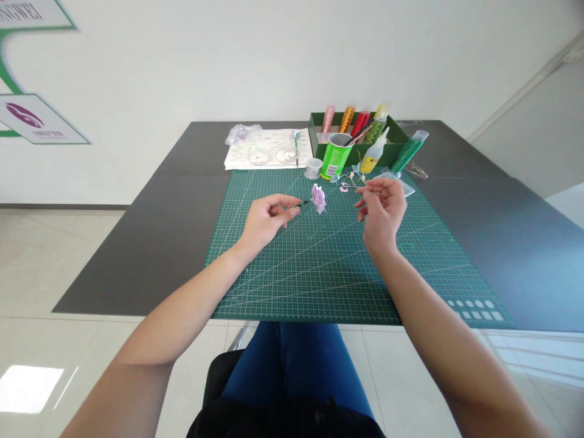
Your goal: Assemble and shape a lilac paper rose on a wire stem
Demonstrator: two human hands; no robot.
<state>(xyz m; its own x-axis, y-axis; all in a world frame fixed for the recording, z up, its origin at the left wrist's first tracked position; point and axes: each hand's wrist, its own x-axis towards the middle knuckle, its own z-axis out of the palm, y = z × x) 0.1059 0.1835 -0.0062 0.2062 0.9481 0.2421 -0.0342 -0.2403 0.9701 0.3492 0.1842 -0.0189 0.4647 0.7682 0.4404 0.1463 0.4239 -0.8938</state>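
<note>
Between the thumb and fingers of my left hand [272,213] is the dark, thin stem of a pale purple artificial flower [318,199], its head pointing right above the green cutting mat [314,274]. My right hand [383,204] is raised to the right of the flower, apart from it, with its fingers bent together in a pinch. Whatever those fingers may hold is too small to make out. Just beyond them, thin wire stems with small blue and white pieces and a small purple blossom [344,188] lie on the mat.
At the back stands a dark green box [319,149] with several coloured tubes. A green can [336,159], a glue bottle [374,152], a small clear tub [312,168] and a green tube [409,151] are before it. White sheets [237,159] lie back left.
</note>
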